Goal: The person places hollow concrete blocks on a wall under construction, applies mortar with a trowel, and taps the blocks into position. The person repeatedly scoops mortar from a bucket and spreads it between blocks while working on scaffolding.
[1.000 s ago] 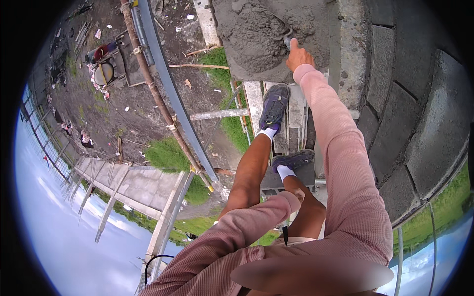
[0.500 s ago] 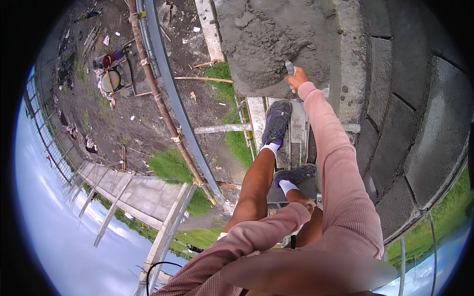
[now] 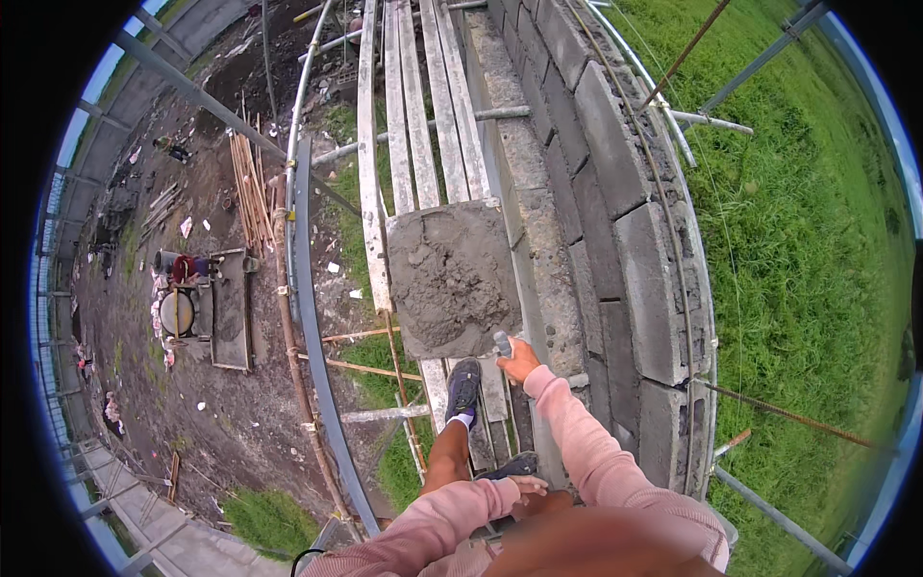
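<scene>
My right hand is closed around the grey handle of a trowel, beside the near right corner of a square board covered in wet mortar. The handle's end shows above my fist; the blade is hidden. The grey mortar is heaped and rough in its middle, smoother toward the edges. My left hand rests by my bent knee, fingers stretched out and holding nothing visible. My shoe stands just short of the mortar board.
Long scaffold planks run ahead beyond the mortar. A concrete block wall rises on the right, with grass beyond. A scaffold rail borders the left side; far below, a person works near a drum and a trough.
My view has swung up and right, bringing the planks ahead and the block wall into sight. My right hand with the trowel has drawn back from over the mortar to its near corner.
</scene>
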